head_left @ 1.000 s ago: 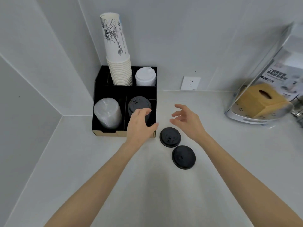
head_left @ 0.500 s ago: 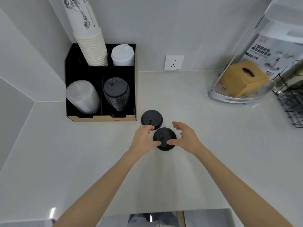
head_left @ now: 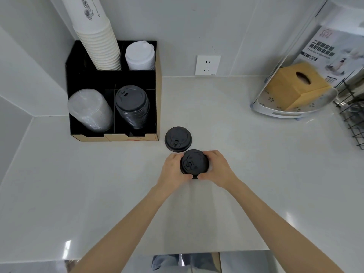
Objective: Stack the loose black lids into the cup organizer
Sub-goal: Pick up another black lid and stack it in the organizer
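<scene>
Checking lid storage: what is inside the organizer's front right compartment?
A stack of black lids stands in the organizer; the top one shows fully. The compartment floor beneath the stack is hidden.

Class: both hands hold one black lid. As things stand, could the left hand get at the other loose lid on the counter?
Probably yes. The loose lid lies uncovered just beyond the left hand, but that hand must first let go of the held lid.

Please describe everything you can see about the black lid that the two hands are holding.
The held lid is round, matte black, and looks like thin plastic. Its top faces up toward the camera and shows raised moulded shapes and a rim around the edge. The left hand grips its left edge and the right hand its right edge, with the fingers wrapped around the rim. Whether it still touches the counter cannot be told. A second loose lid lies just behind it, very close; contact is unclear.
</scene>
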